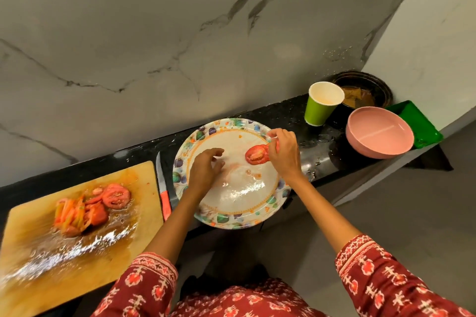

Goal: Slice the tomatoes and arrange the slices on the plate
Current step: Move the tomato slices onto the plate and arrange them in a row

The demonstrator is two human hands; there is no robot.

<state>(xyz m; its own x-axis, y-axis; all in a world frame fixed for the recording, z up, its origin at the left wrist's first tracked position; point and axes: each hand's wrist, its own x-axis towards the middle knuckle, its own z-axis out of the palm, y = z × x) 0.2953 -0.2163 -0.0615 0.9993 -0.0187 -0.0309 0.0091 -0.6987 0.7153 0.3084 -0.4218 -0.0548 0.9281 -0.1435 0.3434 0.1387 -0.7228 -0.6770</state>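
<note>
At lower left we see a cutting board (77, 226) heaped with tomato slices (95, 207); a red-handled knife (163, 188) lies between it and the floral plate (229, 221) on the dark surface (288, 110). Upper right stand a green cup (320, 105) and a pink bowl (380, 132). Our right hand (283, 152) pinches one tomato slice (256, 154) over the plate; our left hand (204, 168) hovers beside it, relaxed, holding nothing.

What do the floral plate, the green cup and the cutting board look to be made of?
Floral plate: probably paper, glossy coated, with a printed, fluted rim. Green cup: likely disposable paper, matte green outside, plain white inside with a thin rolled lip. Cutting board: apparently wood or bamboo, tan, with its surface wet and shiny from tomato juice.
</note>
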